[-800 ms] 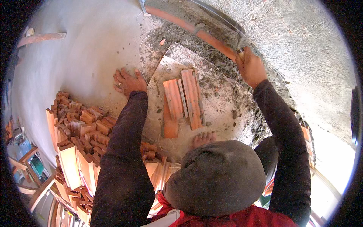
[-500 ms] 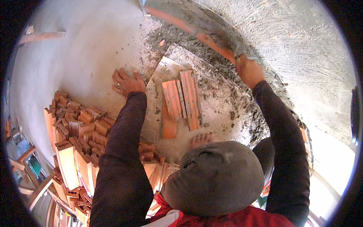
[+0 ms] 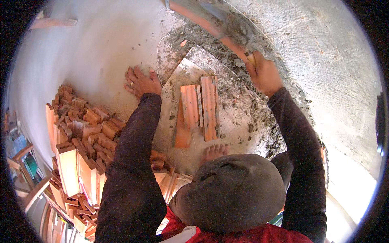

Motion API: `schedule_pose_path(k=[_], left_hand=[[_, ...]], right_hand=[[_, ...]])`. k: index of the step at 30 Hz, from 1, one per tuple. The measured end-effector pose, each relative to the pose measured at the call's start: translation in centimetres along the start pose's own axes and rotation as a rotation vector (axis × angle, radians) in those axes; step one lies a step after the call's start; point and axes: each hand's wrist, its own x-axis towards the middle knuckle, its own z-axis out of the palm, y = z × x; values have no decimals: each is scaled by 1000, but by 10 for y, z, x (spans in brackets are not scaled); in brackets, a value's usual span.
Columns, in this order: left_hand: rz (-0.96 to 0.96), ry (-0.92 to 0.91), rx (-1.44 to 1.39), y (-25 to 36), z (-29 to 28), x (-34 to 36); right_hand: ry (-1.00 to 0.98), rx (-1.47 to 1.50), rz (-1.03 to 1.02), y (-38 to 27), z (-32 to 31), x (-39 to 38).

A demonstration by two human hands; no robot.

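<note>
My right hand (image 3: pixel 265 75) is closed around the pale handle of a trowel (image 3: pixel 252 59), its front end smeared by motion. It is by the near end of a terracotta strip (image 3: pixel 208 27) that curves along the wall's foot, edged by wet grey mortar (image 3: pixel 239 73). My left hand (image 3: pixel 142 83) lies open with spread fingers on the pale, smooth surface (image 3: pixel 101 52) at left, touching no tool. Between my arms, ribbed terracotta tile pieces (image 3: pixel 209 107) rest on a mortar-spattered light board (image 3: pixel 178 77), with a flatter orange piece (image 3: pixel 183 137) beneath them.
A large heap of stacked terracotta pieces (image 3: pixel 91 129) stands beside my left forearm. Rough plastered wall (image 3: pixel 320 52) rises at right. A thin white cord (image 3: pixel 158 52) runs near my left hand. Bare toes (image 3: pixel 215 151) show below the tiles. Mortar crumbs (image 3: pixel 259 125) lie scattered at right.
The view has shifted slightly, moving the scene rightward. My right hand has turned and drawn a little back from the wall, so the handle shows now. My left hand stays spread.
</note>
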Motion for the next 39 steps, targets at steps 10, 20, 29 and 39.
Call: schedule_pose_path(k=[10, 20, 29, 39], left_hand=[[-14, -8, -56, 2, -5, 1], [-6, -61, -109, 4, -11, 0], [-25, -60, -109, 9, -15, 1], [-39, -93, -114, 9, -19, 6]], right_hand=[[80, 1, 32, -8, 4, 13], [-2, -165, 74, 15, 39, 37], [-21, -116, 42, 1, 44, 57], [-60, -166, -298, -7, 43, 96]])
